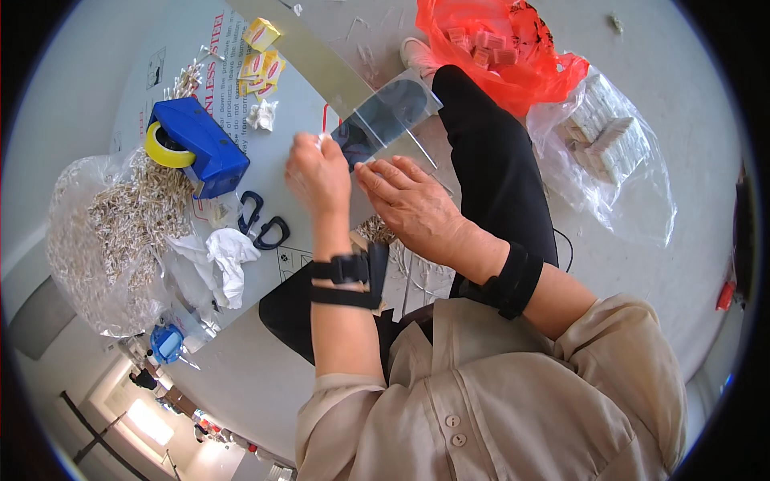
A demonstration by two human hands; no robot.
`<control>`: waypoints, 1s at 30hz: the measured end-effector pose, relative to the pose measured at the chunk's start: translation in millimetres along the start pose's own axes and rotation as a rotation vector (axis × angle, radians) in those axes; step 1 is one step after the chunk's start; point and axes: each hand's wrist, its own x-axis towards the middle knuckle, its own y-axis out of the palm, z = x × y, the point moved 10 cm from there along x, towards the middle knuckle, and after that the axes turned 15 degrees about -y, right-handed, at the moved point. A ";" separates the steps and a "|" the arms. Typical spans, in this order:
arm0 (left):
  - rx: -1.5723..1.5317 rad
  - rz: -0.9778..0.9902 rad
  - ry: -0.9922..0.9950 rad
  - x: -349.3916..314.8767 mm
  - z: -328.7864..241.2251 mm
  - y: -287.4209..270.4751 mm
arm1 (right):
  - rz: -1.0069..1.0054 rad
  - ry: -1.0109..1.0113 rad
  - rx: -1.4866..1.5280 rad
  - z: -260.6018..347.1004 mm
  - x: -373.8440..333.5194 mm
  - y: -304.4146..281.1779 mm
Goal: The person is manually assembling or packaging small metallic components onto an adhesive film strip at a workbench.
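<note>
My left hand (317, 175) is closed in a pinch above the sheet-covered table, with a small white bit showing at its fingertips. What it grips is mostly hidden. Beside it, my right hand (413, 204) lies with fingers stretched out and close together, touching the near end of a clear, flat plastic piece (385, 116). That piece has straight edges and looks dark grey-blue in the middle; whether it is a bag or a stiff sheet I cannot tell. Small yellow-and-white packets (263, 70) and a crumpled white scrap (262, 115) lie past my left hand.
On the table stand a blue tape dispenser (212, 152) with yellow tape, dark-handled scissors (265, 224), crumpled white tissue (228, 256) and a clear bag of cotton swabs (120, 232). A red bag (513, 76) and a clear bag of white packs (609, 144) rest on the floor at right.
</note>
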 end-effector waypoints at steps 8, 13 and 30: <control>0.005 -0.024 -0.012 -14.4 3.6 -1.3 | -0.038 -0.015 0.058 1.1 -2.8 1.4; 0.004 0.073 -0.037 -4.3 6.4 3.6 | -0.037 -0.005 0.005 2.0 -2.1 1.8; -0.099 0.074 -0.041 -17.6 15.7 6.8 | -0.068 -0.006 -0.011 1.0 1.5 -1.8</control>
